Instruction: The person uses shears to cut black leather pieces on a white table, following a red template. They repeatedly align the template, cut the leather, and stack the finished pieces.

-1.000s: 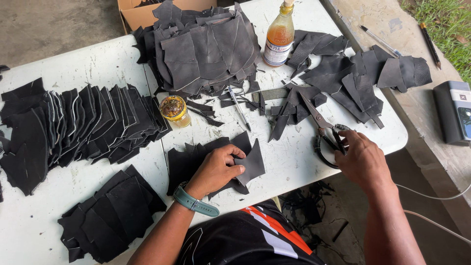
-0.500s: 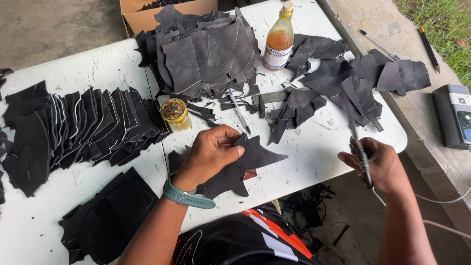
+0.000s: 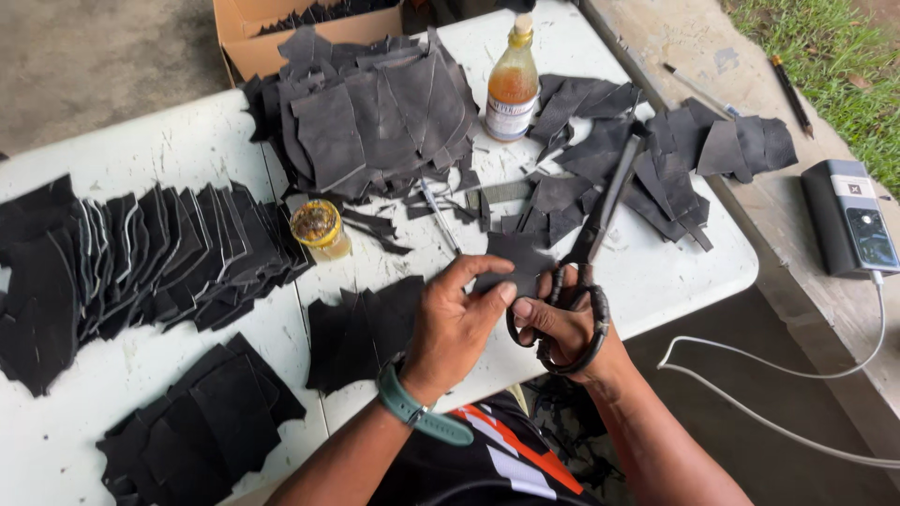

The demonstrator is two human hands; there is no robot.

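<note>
My left hand (image 3: 456, 323) pinches a small black leather piece (image 3: 512, 260) just above the white table (image 3: 187, 150) near its front edge. Close beside it, my right hand (image 3: 562, 328) grips the black loop handles of large scissors (image 3: 591, 244), whose blades point up and away across the table. The two hands almost touch. A teal band sits on my left wrist. A flat stack of cut black pieces (image 3: 361, 328) lies directly left of my left hand.
Rows of black cut pieces (image 3: 141, 258) cover the left side, a big heap (image 3: 375, 122) lies at the back, scraps (image 3: 656, 159) at the right. A small yellow jar (image 3: 319, 228), an amber bottle (image 3: 512, 84), a cardboard box (image 3: 281, 28), and a grey device (image 3: 848, 230) with a white cable stand around.
My left hand let go of the larger star-shaped piece and now holds a smaller one. My right hand came in from the right with the scissors and met the left hand.
</note>
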